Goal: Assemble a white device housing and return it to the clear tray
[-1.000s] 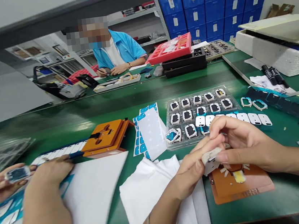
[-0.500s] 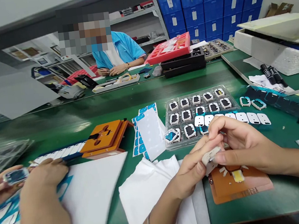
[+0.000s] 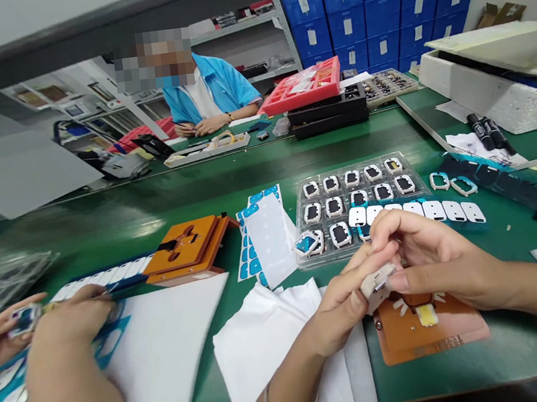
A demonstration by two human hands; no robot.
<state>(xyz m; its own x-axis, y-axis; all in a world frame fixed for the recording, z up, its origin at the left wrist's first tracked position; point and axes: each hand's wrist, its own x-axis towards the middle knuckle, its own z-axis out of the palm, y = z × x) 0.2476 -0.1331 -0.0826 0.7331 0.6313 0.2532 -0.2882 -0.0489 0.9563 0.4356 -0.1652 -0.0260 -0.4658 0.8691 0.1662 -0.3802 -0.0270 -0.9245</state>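
Observation:
Between my two hands is a small white watch case [image 3: 376, 291], tilted with one edge toward me. My left hand [image 3: 338, 313] grips it by its side, thumb on the near face. The thumb and fingers of my right hand [image 3: 440, 265] are closed at its right edge, and they hide part of it. Below my hands lies an orange fixture plate [image 3: 413, 340] with a yellow pad [image 3: 427, 316] on it. Just beyond them stands a clear tray [image 3: 308, 261] holding several white watch cases with dark insides.
White cloth [image 3: 266, 338] lies left of my hands. Behind it are label sheets [image 3: 271, 240] and an orange block fixture [image 3: 186, 244]. At far left a co-worker's hands [image 3: 68, 323] handle a similar part. Another person sits across the bench. Black markers [image 3: 488, 131] lie at right.
My hands stay nearly in place, with the watch case tipped slightly between them. The co-worker's hands at left have shifted a little, and their part has turned.

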